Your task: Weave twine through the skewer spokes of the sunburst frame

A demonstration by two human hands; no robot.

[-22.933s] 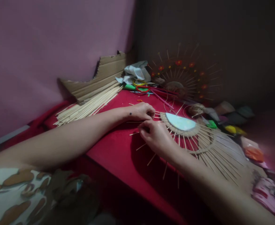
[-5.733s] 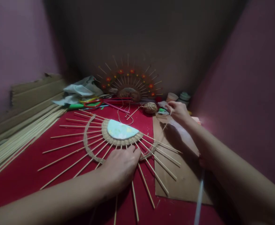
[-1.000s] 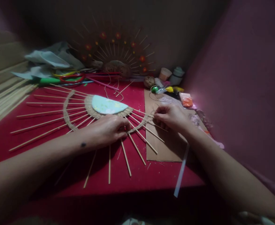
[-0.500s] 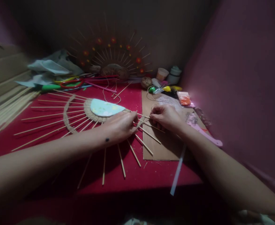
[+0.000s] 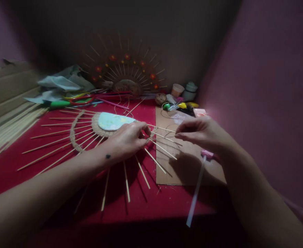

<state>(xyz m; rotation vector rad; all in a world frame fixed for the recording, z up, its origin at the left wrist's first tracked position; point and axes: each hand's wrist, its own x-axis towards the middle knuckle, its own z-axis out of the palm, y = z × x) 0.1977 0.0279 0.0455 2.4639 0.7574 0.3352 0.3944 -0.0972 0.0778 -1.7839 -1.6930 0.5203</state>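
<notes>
Left hand point(image 5: 127, 141) pressing sunburst weaving point(image 5: 94, 129), right hand point(image 5: 200, 132) pinching twine point(image 5: 167, 126)

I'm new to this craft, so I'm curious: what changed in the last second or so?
The right hand lifted off the cardboard sheet and drew rightward, pinching what looks like thin twine. The left hand stayed pressed on the stick sunburst piece. The ball of twine and finished piece stayed put.

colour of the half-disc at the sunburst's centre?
Pale blue half-disc with faint yellowish blotches, seen in the head view.
</notes>
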